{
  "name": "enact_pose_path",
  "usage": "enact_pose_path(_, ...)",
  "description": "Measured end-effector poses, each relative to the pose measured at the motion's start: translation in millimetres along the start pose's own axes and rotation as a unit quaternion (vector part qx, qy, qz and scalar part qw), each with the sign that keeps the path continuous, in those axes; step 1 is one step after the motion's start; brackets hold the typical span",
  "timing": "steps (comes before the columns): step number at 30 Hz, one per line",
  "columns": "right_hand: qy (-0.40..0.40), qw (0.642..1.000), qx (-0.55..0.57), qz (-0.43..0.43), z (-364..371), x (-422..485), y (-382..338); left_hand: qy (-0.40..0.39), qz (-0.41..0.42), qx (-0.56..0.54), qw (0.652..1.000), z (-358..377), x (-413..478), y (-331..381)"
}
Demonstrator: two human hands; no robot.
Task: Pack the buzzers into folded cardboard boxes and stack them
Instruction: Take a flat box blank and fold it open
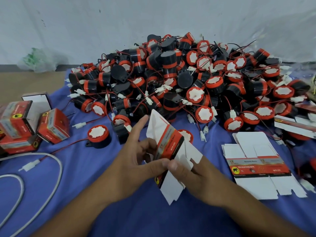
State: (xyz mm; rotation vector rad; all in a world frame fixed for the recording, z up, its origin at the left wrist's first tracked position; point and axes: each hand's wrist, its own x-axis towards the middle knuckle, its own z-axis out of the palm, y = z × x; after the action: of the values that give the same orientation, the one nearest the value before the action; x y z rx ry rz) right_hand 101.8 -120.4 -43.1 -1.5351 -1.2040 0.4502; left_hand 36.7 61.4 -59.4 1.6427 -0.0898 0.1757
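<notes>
Right now both hands hold one flat, not yet folded cardboard box (168, 141), red and black with white flaps, above the blue cloth (85, 185). The left hand (136, 158) pinches its printed side with the thumb and curled fingers, the forefinger stretched out. The right hand (193, 175) grips the lower flaps between thumb and fingers.

Behind them lies a big heap of round black-and-red buzzers (171, 74) with thin wires and white plugs. To the right lies a stack of flat printed boxes (256, 168); on the top one I can read "Genuine Parts" beside a black elephant in a yellow circle, the smaller print is blurred. Several folded red boxes (53, 128) stand piled at the left, near a grey cable (58, 161).
</notes>
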Motion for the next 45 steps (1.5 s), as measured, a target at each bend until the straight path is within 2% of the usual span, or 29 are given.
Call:
enact_pose_path(1, -0.026, 0.999, 0.017, 0.015, 0, 0, 2, -0.012, -0.014, -0.048, 0.999, 2, 0, 1)
enact_pose_path(4, -0.033, 0.995, 0.007, 0.089, -3, -5, 12, -0.013, -0.043, -0.126, 0.991, 5, 0, 4)
enact_pose_path(7, -0.055, 0.994, 0.027, 0.091, -5, -7, 16, -0.009, -0.059, -0.153, 0.986, 7, -1, 6)
enact_pose_path(12, 0.001, 0.993, 0.049, 0.105, -8, -4, 19, 0.019, -0.083, -0.224, 0.971, 3, -1, 11)
enact_pose_path(16, -0.017, 0.99, 0.085, 0.108, -12, -4, 19, -0.052, -0.069, -0.231, 0.969, 1, -3, 12)
enact_pose_path(19, -0.016, 0.989, 0.105, 0.107, -14, -4, 17, -0.065, -0.069, -0.24, 0.966, -1, -3, 11)
enact_pose_path(24, 0.037, 0.986, 0.123, 0.105, -17, -3, 14, -0.014, -0.072, -0.256, 0.964, -6, 1, 10)
enact_pose_path(27, 0.083, 0.981, 0.127, 0.117, -18, -2, 14, 0.027, -0.103, -0.252, 0.962, -4, 5, 6)
enact_pose_path(30, 0.12, 0.978, 0.122, 0.121, -17, -1, 17, 0.089, -0.105, -0.159, 0.978, -3, 9, 2)
enact_pose_path(32, 0.138, 0.974, 0.131, 0.126, -15, 2, 17, 0.056, -0.034, -0.094, 0.993, -8, 8, 0)
enact_pose_path(34, 0.153, 0.967, 0.155, 0.133, -15, 4, 20, -0.03, 0.031, -0.063, 0.997, -11, 4, 0)
enact_pose_path(37, 0.149, 0.967, 0.16, 0.134, -15, 4, 22, -0.048, 0.036, -0.008, 0.998, -12, 2, 2)
enact_pose_path(40, 0.137, 0.963, 0.186, 0.138, -13, 3, 22, -0.048, 0.035, -0.009, 0.998, -8, 3, -2)
enact_pose_path(45, 0.069, 0.955, 0.261, 0.123, -17, 6, 25, 0.068, 0.006, -0.125, 0.99, -9, 4, -6)
